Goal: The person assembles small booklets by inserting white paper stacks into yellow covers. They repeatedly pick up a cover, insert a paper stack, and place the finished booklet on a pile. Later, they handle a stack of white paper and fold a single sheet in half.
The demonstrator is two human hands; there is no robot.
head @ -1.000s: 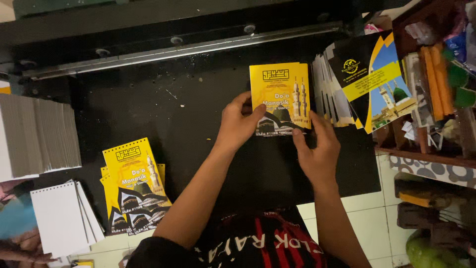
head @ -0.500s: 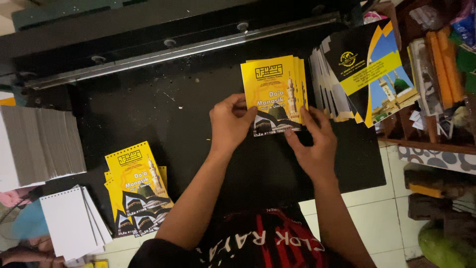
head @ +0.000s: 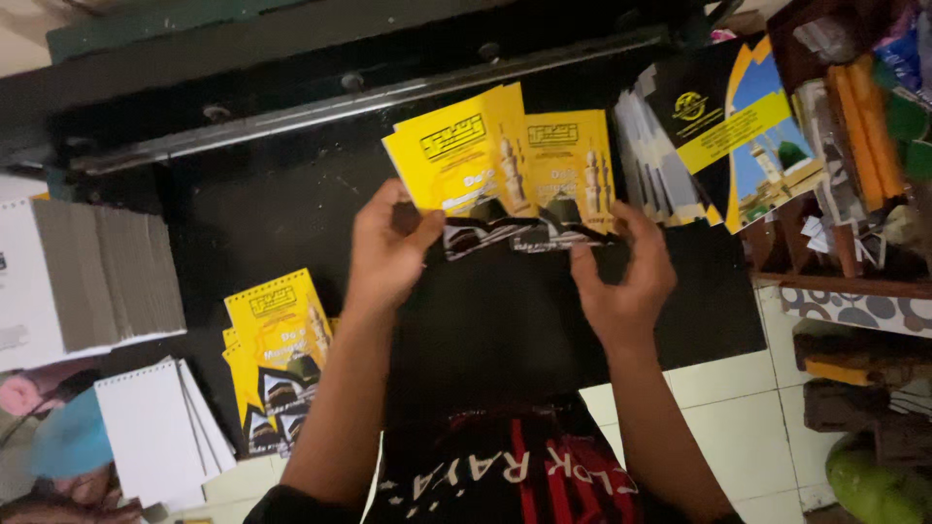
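My left hand (head: 388,254) pinches the lower edge of a yellow-and-black booklet cover (head: 456,160) and lifts it away to the left. My right hand (head: 626,277) grips the lower edge of the rest of the yellow covers (head: 573,165), a thin stack held above the black table (head: 505,320). The two parts fan apart at the top and overlap near my fingers.
A pile of yellow spiral-bound booklets (head: 277,354) lies at the lower left beside white spiral pads (head: 155,437). Grey paper stacks (head: 102,277) sit at the left. Black-and-blue covers (head: 718,131) lean at the right by cluttered shelves (head: 854,146). A metal bar (head: 320,107) crosses the table's back.
The stack of yellow covers has risen toward the camera, and my left hand has peeled the top cover away to the left, so the stack is now fanned in two.
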